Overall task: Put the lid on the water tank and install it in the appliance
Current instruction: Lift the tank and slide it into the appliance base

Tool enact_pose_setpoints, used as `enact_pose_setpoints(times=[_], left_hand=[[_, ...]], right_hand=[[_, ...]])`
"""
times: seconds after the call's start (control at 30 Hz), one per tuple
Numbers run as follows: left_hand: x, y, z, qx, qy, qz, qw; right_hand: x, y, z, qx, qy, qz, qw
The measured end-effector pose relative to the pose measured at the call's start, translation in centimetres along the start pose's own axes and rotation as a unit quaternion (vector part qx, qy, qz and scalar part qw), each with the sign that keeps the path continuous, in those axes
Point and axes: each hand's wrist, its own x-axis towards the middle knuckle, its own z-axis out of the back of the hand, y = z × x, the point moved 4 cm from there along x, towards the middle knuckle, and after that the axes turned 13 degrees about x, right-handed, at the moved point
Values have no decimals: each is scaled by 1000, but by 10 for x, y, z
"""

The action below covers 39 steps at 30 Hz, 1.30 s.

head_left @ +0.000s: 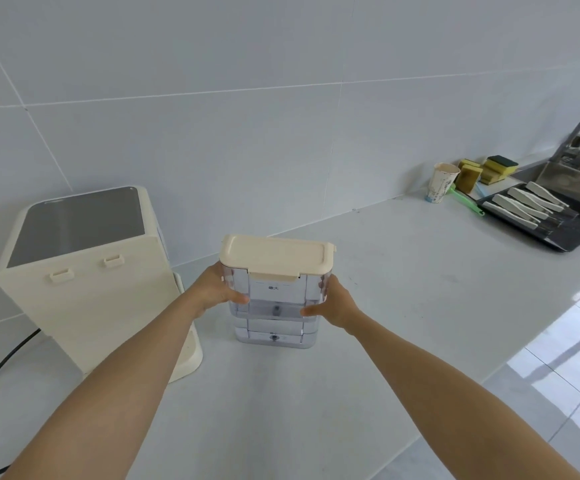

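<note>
A clear plastic water tank (274,320) stands upright on the white counter, with a cream lid (276,253) sitting on its top. My left hand (215,289) grips the tank's left side and my right hand (333,304) grips its right side, thumbs on the front face. The cream appliance (84,282) with a dark grey top panel stands to the left of the tank, its back with two small hooks facing me. A gap of counter separates tank and appliance.
A black power cable (1,368) runs from the appliance at the lower left. At the far right are a paper cup (442,183), yellow sponges (489,169), a green brush, a black tray (565,230) with white-handled utensils and a sink. The counter edge (510,358) runs diagonally at right.
</note>
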Motion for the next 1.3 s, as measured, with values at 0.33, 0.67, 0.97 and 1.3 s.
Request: enact_pose_setpoints(times=[0.33,0.67,0.97,1.3], left_hand=[[-31,-8,31,-2,-60,-32,998],[-93,4,93,-41,-173,-16,984],[-154,18,144,-57,-234,12,971],[-179,45,181,-49,-245,51,967]], right_hand=[[0,28,-1,-4,40,58,997],[0,106,-27,-68,120,138,981],[-12,157,-83,-79,193,181,961],[-19,179,-139,-89,246,196,945]])
